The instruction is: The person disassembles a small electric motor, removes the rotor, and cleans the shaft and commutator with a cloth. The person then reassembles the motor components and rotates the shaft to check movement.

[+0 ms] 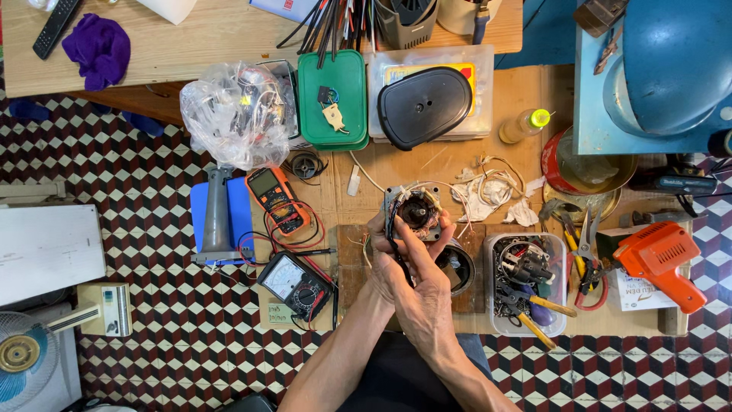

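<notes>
Both hands raised together over the middle of the low cardboard-covered table [526, 84], close to its near edge. Small electric motor [417, 209] with copper windings and a metal frame sits at the fingertips, just beyond both hands. Left hand [389, 259] curls around the motor's lower left side, fingers closed on its frame. Right hand [427, 294] lies over the left, fingers pinched narrow on a bundle of dark wires [395, 244] running down from the motor across the left palm. Underside of the motor hidden by the hands; cannot tell how the wires join it. White leads [488, 187] trail off the motor toward the right. Below the hands a dark round part [460, 268] on a wooden board, half covered by the right wrist. Left of the hands: orange digital multimeter [276, 200] and a black analogue meter [297, 284], red and black probe leads tangled between them. Right: clear plastic tub [526, 282] of parts and screwdrivers, pliers [583, 252], orange heat gun [662, 263]. Toward the far edge: green lidded box [333, 99], black oval cover [424, 105] on a clear box, and a bag of parts [238, 114] whose contents are too jumbled to make out.
</notes>
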